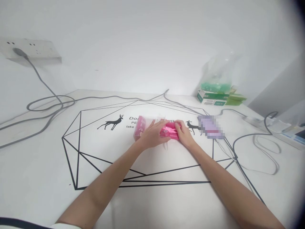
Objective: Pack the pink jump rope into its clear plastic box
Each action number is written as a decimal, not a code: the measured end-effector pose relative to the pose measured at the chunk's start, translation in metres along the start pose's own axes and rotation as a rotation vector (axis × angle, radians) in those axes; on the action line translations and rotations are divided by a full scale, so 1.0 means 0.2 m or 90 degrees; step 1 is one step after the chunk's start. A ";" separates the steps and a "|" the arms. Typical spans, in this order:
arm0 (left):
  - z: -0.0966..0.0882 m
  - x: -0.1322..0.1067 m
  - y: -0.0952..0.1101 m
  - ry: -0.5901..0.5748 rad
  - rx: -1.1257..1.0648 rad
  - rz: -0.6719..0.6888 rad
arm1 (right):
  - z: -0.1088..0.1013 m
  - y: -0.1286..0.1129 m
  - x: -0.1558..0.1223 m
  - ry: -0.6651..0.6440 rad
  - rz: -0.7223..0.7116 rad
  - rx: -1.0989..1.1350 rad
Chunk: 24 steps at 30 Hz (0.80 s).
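Observation:
In the middle of the tabletop lies a clear plastic box with a pink printed end (139, 128). My left hand (153, 135) is wrapped over the box, fingers across its top and thumb along the near side. A bright pink object (170, 130) with shiny lengthwise parts sits at the right end of the box, partly out of it or just against it; I cannot tell which. My right hand (182, 131) grips the right end of this pink object, its fingers curled over it. Both hands hide much of the box and the object, so the object's kind is unclear.
A blurred-out purple item (211, 126) lies right of my right hand. Green-and-white boxes (212, 97) with a plastic bag (218, 74) on top stand at the back right. Grey cable (114, 97) runs along the back from a wall socket (35, 49). A power strip (274, 127) is at right.

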<state>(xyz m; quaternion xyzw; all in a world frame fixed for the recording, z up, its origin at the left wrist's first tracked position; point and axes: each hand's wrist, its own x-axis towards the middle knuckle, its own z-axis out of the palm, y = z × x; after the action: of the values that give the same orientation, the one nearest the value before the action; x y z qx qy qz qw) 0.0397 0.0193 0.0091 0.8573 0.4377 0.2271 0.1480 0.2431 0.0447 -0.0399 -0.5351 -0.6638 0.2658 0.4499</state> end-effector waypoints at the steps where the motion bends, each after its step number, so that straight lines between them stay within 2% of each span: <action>1: 0.00 0.00 0.00 0.003 -0.003 0.002 | 0.01 0.01 0.00 -0.011 -0.026 -0.013; 4: 0.00 0.00 0.00 0.006 -0.009 0.004 | 0.02 0.03 0.01 -0.003 -0.090 -0.071; 9: -0.01 -0.01 0.01 -0.001 -0.006 0.005 | 0.00 0.00 -0.01 0.016 -0.132 -0.230; 13: -0.01 -0.01 0.00 -0.003 0.017 0.003 | -0.05 -0.01 -0.03 -0.023 -0.228 -0.319; 18: -0.02 -0.02 0.02 0.011 0.034 0.014 | -0.07 0.01 -0.04 -0.077 -0.302 -0.432; 24: -0.08 -0.03 0.02 0.000 -0.010 -0.027 | -0.04 0.00 -0.02 -0.145 -0.422 -0.450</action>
<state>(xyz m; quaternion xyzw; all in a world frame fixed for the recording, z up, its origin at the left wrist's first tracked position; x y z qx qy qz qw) 0.0314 0.0126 0.0233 0.8467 0.4537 0.2274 0.1597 0.2498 0.0391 -0.0375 -0.3828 -0.8927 -0.0760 0.2254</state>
